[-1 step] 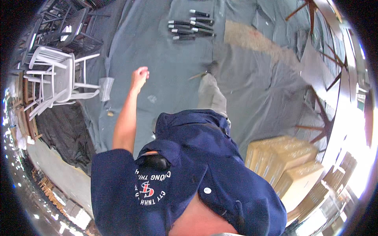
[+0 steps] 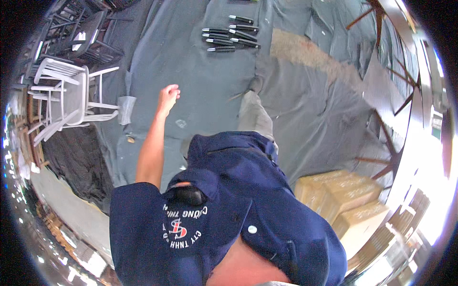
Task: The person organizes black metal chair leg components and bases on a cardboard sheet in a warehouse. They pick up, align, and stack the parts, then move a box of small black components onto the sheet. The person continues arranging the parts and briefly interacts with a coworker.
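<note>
My left hand (image 2: 168,97) hangs in front of my body, above grey-blue floor sheeting (image 2: 152,62). Its fingers are loosely bent, the thumb stands apart, and nothing shows in it. My right hand is out of sight, its arm hidden by my dark blue shirt (image 2: 296,229). Farther ahead, several slim black pieces with silvery ends (image 2: 219,36), resembling furniture legs, lie in a loose group on the sheeting. They are well apart from my hand.
Pale grey chairs (image 2: 76,95) stand at left, with dark stacked chairs (image 2: 90,40) behind. Cardboard boxes (image 2: 329,190) sit at lower right. Brown splayed legs (image 2: 389,138) line the right side. My shoe (image 2: 256,84) is on the sheeting, whose folds run across the floor.
The black pieces appear slightly lower in the picture, and the boxes and chairs have shifted a little. My left hand keeps nearly the same place and pose.
</note>
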Tool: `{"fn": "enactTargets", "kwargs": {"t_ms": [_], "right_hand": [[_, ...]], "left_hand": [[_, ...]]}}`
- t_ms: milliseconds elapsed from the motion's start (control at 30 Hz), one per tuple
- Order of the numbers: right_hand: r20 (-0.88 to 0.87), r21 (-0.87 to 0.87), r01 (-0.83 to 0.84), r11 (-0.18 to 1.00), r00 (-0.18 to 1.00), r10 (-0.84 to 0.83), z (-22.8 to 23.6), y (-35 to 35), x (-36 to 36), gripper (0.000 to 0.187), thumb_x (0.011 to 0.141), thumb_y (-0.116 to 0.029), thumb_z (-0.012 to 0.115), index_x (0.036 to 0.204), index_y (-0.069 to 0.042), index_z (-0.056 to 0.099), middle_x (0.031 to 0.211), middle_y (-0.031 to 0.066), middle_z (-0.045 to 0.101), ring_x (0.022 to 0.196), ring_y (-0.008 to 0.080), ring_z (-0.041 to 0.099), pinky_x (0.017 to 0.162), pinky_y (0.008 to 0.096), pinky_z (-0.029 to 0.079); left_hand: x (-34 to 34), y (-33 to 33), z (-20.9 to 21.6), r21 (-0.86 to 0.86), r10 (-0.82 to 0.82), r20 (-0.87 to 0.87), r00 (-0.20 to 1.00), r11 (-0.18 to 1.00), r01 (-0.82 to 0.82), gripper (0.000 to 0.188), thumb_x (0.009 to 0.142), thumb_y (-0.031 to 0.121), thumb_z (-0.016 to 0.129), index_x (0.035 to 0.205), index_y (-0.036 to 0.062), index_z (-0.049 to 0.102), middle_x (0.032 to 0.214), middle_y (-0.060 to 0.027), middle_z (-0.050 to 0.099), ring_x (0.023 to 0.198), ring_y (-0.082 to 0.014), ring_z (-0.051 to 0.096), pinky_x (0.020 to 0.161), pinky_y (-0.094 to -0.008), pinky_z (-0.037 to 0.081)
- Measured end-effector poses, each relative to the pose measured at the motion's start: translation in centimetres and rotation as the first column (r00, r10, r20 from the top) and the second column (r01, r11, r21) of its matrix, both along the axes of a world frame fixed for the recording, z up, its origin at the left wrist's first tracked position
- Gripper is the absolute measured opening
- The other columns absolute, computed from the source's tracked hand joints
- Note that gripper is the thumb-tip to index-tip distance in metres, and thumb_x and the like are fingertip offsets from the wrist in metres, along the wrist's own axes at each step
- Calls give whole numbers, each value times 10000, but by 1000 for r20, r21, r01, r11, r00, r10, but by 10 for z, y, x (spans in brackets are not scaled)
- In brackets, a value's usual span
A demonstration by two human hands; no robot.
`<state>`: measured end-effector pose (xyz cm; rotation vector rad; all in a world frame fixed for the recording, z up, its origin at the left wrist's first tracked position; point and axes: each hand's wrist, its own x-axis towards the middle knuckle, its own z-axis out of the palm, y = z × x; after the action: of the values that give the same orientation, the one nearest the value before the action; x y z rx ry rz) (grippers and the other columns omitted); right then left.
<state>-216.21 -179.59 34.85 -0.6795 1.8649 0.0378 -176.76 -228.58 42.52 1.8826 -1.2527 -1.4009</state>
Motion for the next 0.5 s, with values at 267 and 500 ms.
{"fn": "enactTargets", "kwargs": {"t_ms": [267,500], "right_hand": [[52,-38,352,935,935,-350,58,-211,-179,328,843,-260,471,1056,-45,597,941,147,627,803,266,613,690,355,493],[68,26,348,937,935,-349,90,-262,-253,333,847,-265,480,1082,-53,584,943,126,624,813,247,606,688,352,490]], "left_hand": [[-102,40,-86,309,-73,365,928,950,-46,287,776,229,509,930,41,661,840,-139,660,846,-276,626,754,-384,484],[-157,-92,-91,306,-338,326,883,921,240,275,851,230,467,845,13,635,749,-148,643,667,-248,622,562,-401,459]]}}
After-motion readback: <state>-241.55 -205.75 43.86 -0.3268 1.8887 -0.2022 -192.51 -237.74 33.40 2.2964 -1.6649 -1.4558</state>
